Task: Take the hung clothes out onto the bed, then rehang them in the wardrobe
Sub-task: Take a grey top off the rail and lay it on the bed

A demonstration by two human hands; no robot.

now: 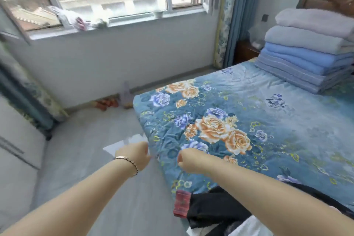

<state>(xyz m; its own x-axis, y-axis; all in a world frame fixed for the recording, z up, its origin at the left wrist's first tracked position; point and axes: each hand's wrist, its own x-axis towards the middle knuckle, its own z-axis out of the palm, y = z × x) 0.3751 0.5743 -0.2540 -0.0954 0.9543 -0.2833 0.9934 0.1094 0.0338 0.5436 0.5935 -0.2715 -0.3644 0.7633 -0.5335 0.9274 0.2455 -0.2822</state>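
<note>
**Clothes out on the bed, rehanging not yet begun**

A heap of dark clothes (216, 210), black fabric with a red checked piece and some white, lies on the near edge of the blue floral-quilted bed (268, 113), so the first half looks at least partly done. No hanger or wardrobe rail shows. The left hand (137, 156) and right hand (188, 160) are curled at the bed's corner, away from the heap; whether their fingers pinch the cover I cannot tell
</note>
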